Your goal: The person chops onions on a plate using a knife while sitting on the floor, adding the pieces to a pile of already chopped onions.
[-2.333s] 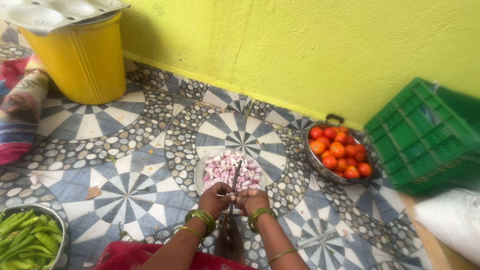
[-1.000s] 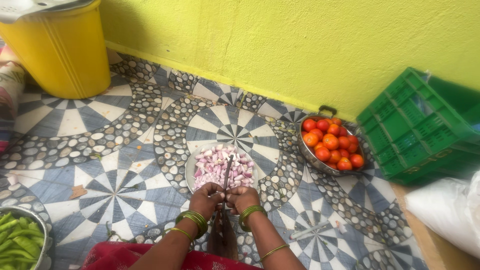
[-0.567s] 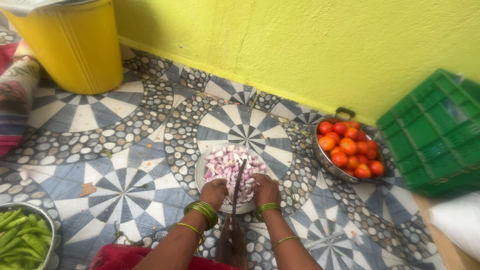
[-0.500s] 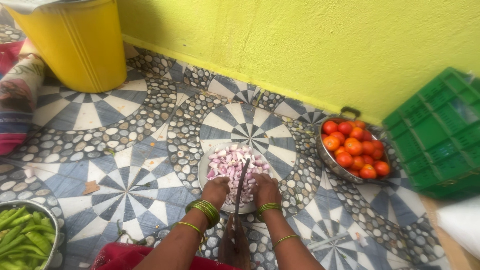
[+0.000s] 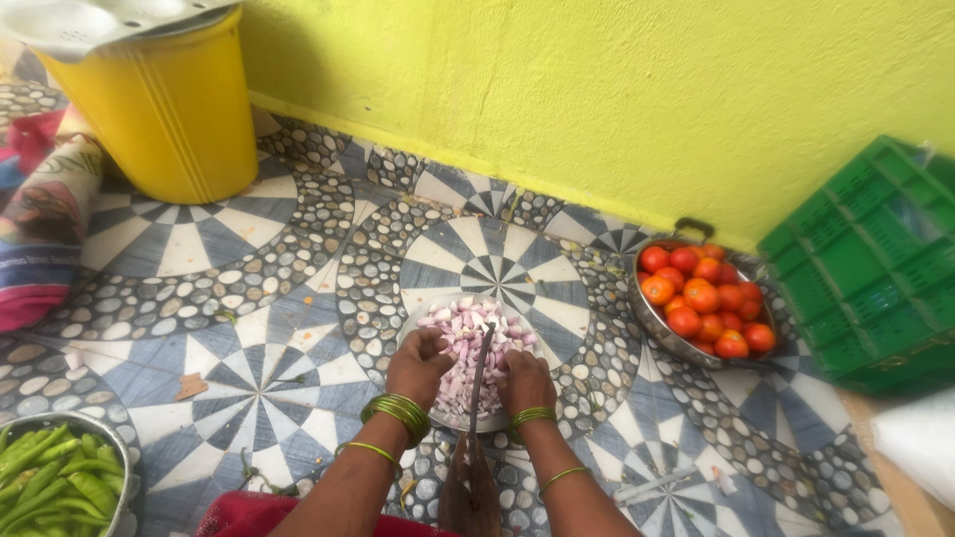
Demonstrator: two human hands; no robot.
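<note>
Pink chopped onion (image 5: 468,338) under both hands' fingers (image 5: 430,343), upright blade (image 5: 478,373) between

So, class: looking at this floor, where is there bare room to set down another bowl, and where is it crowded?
Bare tiled floor lies between the yellow bin and the plate of chopped onion; more lies between that plate and the wall. It is crowded at the plate, where the left hand, right hand and upright blade meet, and between the tomato bowl and green crate.
</note>
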